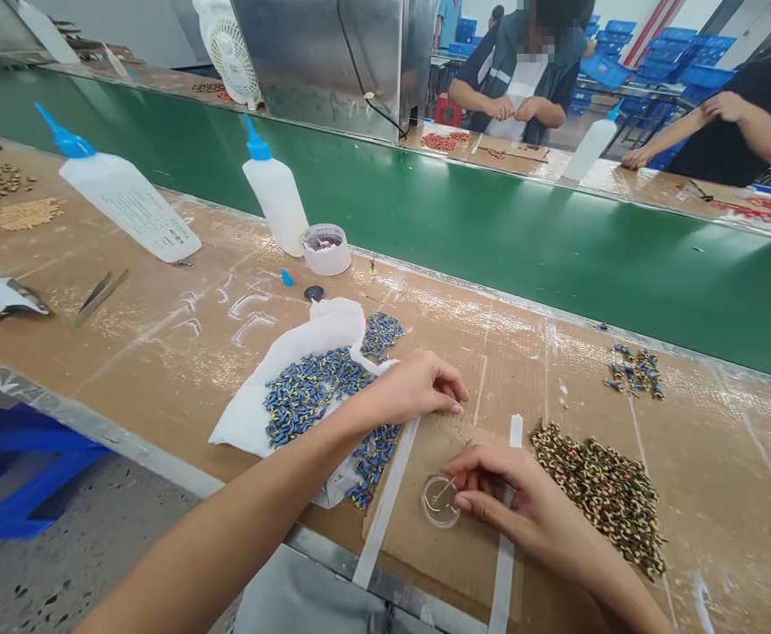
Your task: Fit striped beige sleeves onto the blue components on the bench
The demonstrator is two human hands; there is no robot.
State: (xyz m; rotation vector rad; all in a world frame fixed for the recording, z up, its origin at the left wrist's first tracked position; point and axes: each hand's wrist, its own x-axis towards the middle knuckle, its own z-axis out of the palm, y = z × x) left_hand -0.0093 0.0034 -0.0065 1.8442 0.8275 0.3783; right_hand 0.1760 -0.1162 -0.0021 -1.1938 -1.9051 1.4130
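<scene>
My right hand pinches a thin yellowish stick-like piece. Its lower end dips into a small round clear dish on a cardboard pad. To the left and farther away, my left hand is closed, fingertips together above the pad; whatever they hold, if anything, is too small to make out. Beneath and beside my left forearm, many tiny blue-and-yellow parts lie on a white bag. A heap of small dark-and-cream parts lies right of my right hand.
Two white squeeze bottles with blue nozzles, a tape roll and tweezers lie leftward. A few joined blue parts sit at right. Beyond runs a green conveyor belt; two people work across it. A blue stool stands below left.
</scene>
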